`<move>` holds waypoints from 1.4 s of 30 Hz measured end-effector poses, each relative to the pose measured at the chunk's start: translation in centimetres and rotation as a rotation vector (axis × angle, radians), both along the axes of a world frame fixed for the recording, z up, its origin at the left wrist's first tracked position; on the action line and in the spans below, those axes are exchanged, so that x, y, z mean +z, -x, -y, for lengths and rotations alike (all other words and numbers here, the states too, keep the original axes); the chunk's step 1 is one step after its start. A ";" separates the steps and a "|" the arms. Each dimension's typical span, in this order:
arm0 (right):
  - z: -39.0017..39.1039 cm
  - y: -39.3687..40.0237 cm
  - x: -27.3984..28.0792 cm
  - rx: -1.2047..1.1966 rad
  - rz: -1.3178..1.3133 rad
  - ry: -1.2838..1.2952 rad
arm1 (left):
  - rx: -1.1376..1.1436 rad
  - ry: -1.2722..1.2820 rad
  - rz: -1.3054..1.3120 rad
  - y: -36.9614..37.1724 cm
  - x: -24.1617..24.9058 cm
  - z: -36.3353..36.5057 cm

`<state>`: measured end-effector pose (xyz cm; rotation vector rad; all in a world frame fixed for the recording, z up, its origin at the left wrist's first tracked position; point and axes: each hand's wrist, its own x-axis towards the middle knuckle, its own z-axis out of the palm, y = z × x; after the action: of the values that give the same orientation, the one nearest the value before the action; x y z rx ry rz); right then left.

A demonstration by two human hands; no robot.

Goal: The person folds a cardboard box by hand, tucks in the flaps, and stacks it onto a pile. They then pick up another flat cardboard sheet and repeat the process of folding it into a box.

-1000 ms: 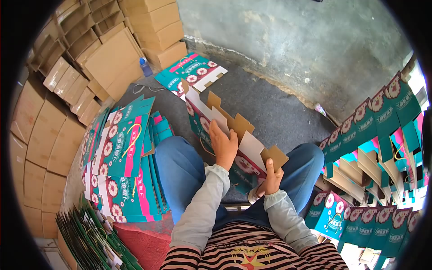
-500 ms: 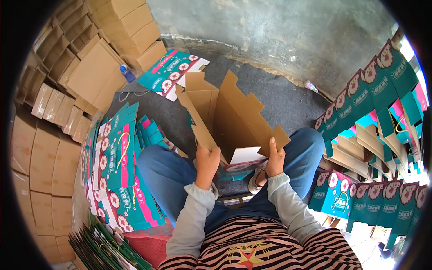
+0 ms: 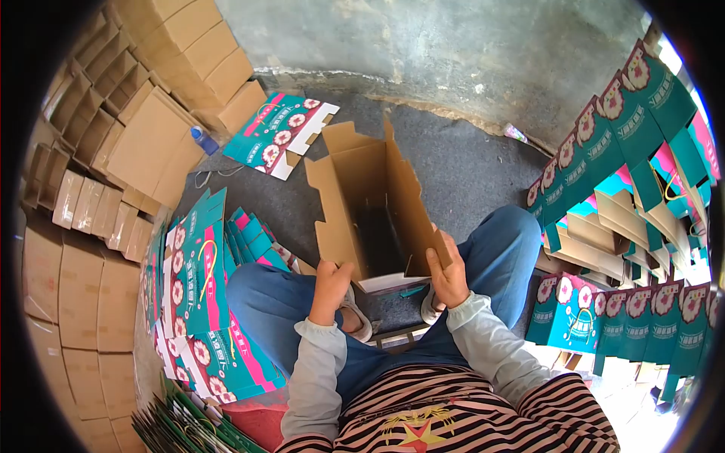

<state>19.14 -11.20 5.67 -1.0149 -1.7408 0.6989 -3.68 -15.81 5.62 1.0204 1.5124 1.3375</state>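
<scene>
Between my knees stands a cardboard box (image 3: 359, 175), brown inside, with notched flaps along its upper edges. Dark grey shows at the bottom of it, like the floor seen through. My left hand (image 3: 331, 291) grips its near left corner, thumb on the edge. At the near right corner, my right hand (image 3: 448, 273) pinches a brown flap, thumb inside and fingers behind. A white strip of the near panel lies between the two hands.
Flattened teal printed boxes (image 3: 192, 272) are piled at my left, another flat printed box (image 3: 276, 132) on the floor ahead. Teal boxes (image 3: 615, 143) stack up on the right. Brown cartons (image 3: 79, 279) line the left, near a blue bottle (image 3: 204, 140). A concrete wall (image 3: 423, 53) closes the back.
The box has turned and squared up, so its opening shows wider and its inside goes down to dark grey. Both hands have stayed on its near corners, shifting slightly lower.
</scene>
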 end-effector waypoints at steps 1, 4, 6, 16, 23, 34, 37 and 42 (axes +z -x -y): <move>0.2 0.0 0.0 0.000 0.019 -0.001 | 0.013 -0.032 -0.003 0.0 -0.9 -0.2; 0.4 -0.2 0.2 0.004 0.052 0.009 | -0.020 0.013 -0.081 0.2 -1.4 -0.2; 0.4 -0.3 0.0 0.008 -0.009 0.051 | -0.025 0.055 -0.140 0.2 -1.1 -0.1; 0.5 -2.9 1.7 0.264 0.030 0.138 | 0.179 -0.167 -0.395 -1.4 -2.9 -0.9; -9.9 -4.6 16.9 0.109 0.389 -0.240 | 0.039 -0.267 -0.529 2.3 2.1 -4.0; -20.8 -0.8 25.8 0.341 1.020 -0.160 | -0.529 -0.124 -0.238 4.5 9.7 -9.5; -19.5 0.9 24.2 0.657 1.222 -0.149 | -0.634 -0.162 -0.297 3.8 9.7 -11.2; -17.4 2.8 19.2 0.816 1.213 0.199 | -0.800 -0.211 -0.441 5.4 11.7 -13.8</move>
<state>16.38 6.18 24.83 -0.8736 -3.3002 0.8080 -9.03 -2.04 17.36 1.8943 1.0509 0.7233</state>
